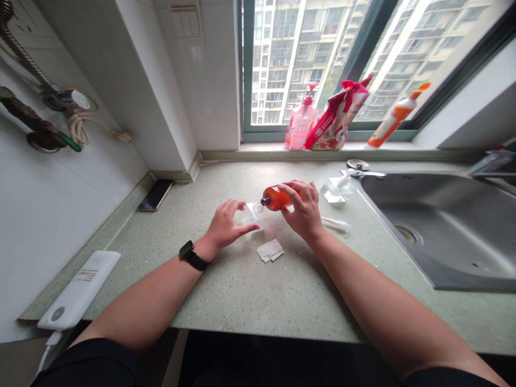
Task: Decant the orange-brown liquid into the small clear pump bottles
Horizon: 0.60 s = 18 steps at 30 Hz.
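My right hand (302, 207) is closed around an orange-red bottle (278, 198), tipped on its side. The bottle's dark open neck points left, at the mouth of a small clear container (252, 215). My left hand (228, 223) grips this container between thumb and fingers, and a black watch (193, 255) is on that wrist. Whether the two mouths touch, or liquid is flowing, I cannot tell. A folded white tissue (270, 251) lies on the counter just in front of the container.
Right of my hands are a clear piece with a pump-like top (337, 188), a clear plastic tube-like item (336, 224) and the steel sink (435, 279). A phone (155, 194) and white power bank (80, 290) lie left. A pink pump bottle (300, 126) stands on the windowsill.
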Each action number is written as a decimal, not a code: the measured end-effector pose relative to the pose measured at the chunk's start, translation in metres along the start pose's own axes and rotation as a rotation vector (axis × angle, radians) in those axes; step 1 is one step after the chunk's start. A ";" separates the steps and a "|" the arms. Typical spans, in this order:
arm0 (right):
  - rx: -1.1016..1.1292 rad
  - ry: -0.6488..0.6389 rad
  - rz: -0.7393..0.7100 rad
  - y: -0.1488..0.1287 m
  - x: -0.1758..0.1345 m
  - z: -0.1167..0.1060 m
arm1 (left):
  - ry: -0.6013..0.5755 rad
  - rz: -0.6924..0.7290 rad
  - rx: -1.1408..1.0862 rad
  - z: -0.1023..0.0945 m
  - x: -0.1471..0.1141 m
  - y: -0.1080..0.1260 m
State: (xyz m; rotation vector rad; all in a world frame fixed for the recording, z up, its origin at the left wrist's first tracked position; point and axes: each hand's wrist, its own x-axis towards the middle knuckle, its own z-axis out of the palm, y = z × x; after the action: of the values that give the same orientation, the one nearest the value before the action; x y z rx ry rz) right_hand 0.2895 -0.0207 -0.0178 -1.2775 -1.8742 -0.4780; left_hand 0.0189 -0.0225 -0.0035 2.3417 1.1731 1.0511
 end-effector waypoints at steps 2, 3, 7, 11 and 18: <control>0.000 0.004 -0.003 0.000 0.000 0.000 | -0.002 0.000 -0.001 0.000 0.000 0.000; 0.001 0.007 -0.004 0.000 0.000 0.000 | -0.003 0.000 -0.001 0.000 0.000 0.000; 0.000 0.032 -0.013 0.000 0.001 0.000 | -0.003 -0.006 0.001 0.000 0.000 0.001; -0.011 0.037 -0.015 0.000 0.001 0.000 | -0.005 -0.009 0.002 0.000 0.000 0.001; -0.023 0.048 -0.024 0.001 0.000 0.002 | -0.013 -0.012 -0.011 0.001 0.001 -0.001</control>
State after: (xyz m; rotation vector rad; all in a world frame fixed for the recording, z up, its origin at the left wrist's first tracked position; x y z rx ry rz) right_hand 0.2902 -0.0190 -0.0190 -1.2490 -1.8505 -0.5392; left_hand 0.0196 -0.0213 -0.0043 2.3267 1.1726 1.0335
